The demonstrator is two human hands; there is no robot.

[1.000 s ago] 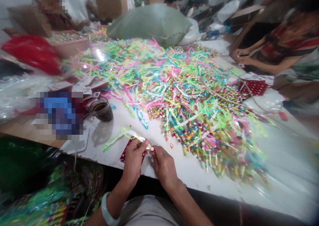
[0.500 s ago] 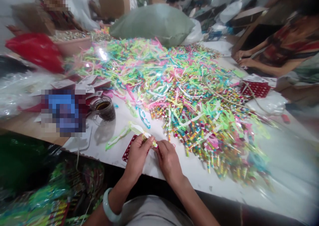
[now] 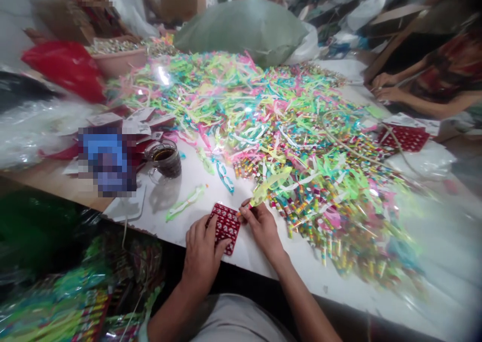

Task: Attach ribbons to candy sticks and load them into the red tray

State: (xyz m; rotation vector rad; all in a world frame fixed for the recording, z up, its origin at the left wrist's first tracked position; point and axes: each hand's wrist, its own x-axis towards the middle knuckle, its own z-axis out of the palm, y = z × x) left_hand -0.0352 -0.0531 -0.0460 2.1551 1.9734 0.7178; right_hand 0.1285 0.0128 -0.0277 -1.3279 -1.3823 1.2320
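My left hand lies flat on the white table, its fingers pressing on the near end of a small red patterned card. My right hand sits just right of the card and pinches a yellow-green plastic strip toy that sticks up and away toward the pile. A big heap of coloured strip toys covers the table beyond my hands. A single green strip lies loose on the table to the left of the card.
A glass mug of dark drink stands left of the card, beside a stack of cards. A grey-green sack lies at the far end. A co-worker's hands work at the far right near a red card stack. A red bag sits at left.
My hands came apart: the left dropped onto the red card, now uncovered, and the right lifted away a yellow-green strip. The view shifted right.
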